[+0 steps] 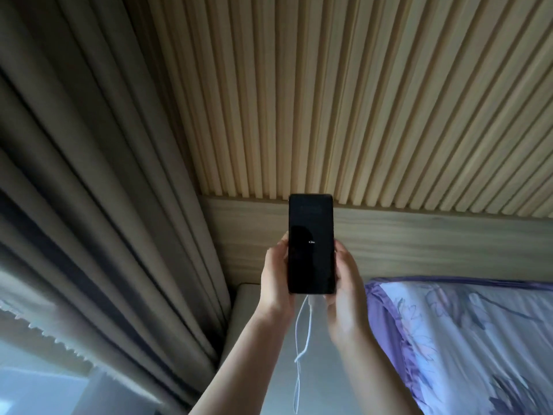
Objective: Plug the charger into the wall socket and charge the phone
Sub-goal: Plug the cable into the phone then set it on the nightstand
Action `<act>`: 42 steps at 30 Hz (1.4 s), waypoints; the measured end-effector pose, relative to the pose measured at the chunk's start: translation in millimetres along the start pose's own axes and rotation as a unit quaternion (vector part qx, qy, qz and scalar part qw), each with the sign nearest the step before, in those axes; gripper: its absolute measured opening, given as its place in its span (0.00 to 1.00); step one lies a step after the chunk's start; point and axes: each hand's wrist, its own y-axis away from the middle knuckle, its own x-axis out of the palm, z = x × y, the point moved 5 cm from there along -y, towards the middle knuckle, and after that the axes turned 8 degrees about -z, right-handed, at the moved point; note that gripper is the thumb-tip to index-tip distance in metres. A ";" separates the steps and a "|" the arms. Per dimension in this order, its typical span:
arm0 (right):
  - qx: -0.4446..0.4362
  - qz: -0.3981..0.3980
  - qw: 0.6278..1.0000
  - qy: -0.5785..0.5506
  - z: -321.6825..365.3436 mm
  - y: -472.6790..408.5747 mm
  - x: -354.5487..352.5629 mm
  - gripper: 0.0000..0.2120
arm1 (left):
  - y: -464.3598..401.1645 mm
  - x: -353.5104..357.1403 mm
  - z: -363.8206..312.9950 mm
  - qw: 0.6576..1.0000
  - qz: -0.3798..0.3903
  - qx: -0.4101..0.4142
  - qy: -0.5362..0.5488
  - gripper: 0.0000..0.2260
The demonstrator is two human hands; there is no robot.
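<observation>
A black phone (311,244) stands upright in the middle of the view, its dark screen facing me with a small white charging figure at its centre. My left hand (276,277) grips its left edge and my right hand (344,292) grips its right edge and lower corner. A white charging cable (300,348) is plugged into the phone's bottom end and hangs down between my forearms, out of the frame's lower edge. No wall socket or charger plug is in view.
A wooden headboard (419,244) with a slatted wooden wall panel (359,100) above it is behind the phone. Heavy beige curtains (104,190) hang on the left. A purple flowered pillow (466,339) lies at the right, a pale bedside surface (251,310) below my hands.
</observation>
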 end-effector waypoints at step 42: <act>-0.091 0.062 0.990 -0.085 136.4 50.4 46.1 0.15 | 91.5 84.9 -132.3 0.969 0.130 0.208 -0.036 0.18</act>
